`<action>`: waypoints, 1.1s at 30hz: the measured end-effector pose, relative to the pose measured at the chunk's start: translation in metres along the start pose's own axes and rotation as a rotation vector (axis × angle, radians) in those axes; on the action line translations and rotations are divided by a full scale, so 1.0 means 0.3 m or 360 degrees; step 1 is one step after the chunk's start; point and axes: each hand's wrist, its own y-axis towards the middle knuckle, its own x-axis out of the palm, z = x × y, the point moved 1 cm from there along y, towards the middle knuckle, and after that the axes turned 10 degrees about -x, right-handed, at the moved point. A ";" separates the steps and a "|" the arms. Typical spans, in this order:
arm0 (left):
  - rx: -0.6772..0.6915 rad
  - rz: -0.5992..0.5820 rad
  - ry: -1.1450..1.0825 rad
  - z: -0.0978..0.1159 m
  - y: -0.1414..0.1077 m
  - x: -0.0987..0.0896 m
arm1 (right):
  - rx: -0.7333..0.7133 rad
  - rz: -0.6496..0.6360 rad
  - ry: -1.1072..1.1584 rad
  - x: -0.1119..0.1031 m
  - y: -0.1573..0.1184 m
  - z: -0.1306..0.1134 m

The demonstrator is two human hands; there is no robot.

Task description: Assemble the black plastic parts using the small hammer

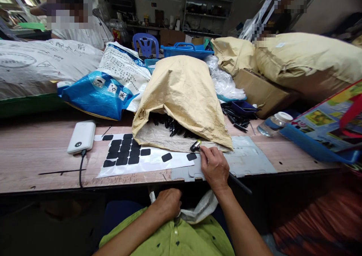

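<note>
My right hand [215,167] is closed around a small hammer [195,146], just above the table's front edge. The hammer's head rests at or just over the lip of an open tan paper sack [183,93], and its dark handle runs back under my wrist. Black plastic pieces [172,127] show in the sack's mouth. My left hand [169,203] is curled closed low at my lap, beside a white sack edge [200,210]; its fingertips are hidden. Left of the sack lies a white sheet [152,161] with several black rounded stickers [122,150].
A white power bank [82,135] with a black cable lies at left. Beyond it sits a blue and white sack [98,90]. To the right are a grey plate [249,156], a dark tray [244,108], a clear jar [274,124] and a blue bin [316,142]. People stand behind.
</note>
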 end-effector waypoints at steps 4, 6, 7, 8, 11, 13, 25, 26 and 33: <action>0.0239 0.0068 -0.0058 0.030 -0.053 -0.056 | -0.0006 0.0003 0.0002 -0.002 0.001 -0.002; 0.0419 0.0083 -0.0226 0.051 -0.073 -0.124 | -0.0002 -0.0004 0.0001 -0.002 0.001 -0.002; 0.0498 0.0093 -0.0340 0.060 -0.074 -0.169 | 0.0000 -0.0008 -0.0001 -0.003 0.001 -0.003; 0.0557 0.0118 -0.0465 0.066 -0.066 -0.221 | 0.0003 -0.0011 -0.0004 -0.003 0.001 -0.003; 0.0472 0.0564 -0.0768 0.057 0.019 -0.399 | 0.0005 -0.0012 -0.0007 -0.002 0.001 -0.004; 0.0200 0.0980 -0.0881 0.032 0.112 -0.508 | 0.0002 -0.0006 -0.0005 -0.001 0.001 -0.003; -0.0380 0.1263 -0.0647 -0.067 0.306 -0.645 | 0.0035 -0.0028 0.0009 -0.001 0.000 -0.002; -0.0279 0.1283 -0.0627 -0.082 0.281 -0.637 | 0.0036 -0.0027 0.0012 0.000 0.000 -0.002; 0.0649 0.0925 -0.0478 -0.137 0.132 -0.498 | 0.0030 -0.0022 0.0010 -0.003 0.002 -0.004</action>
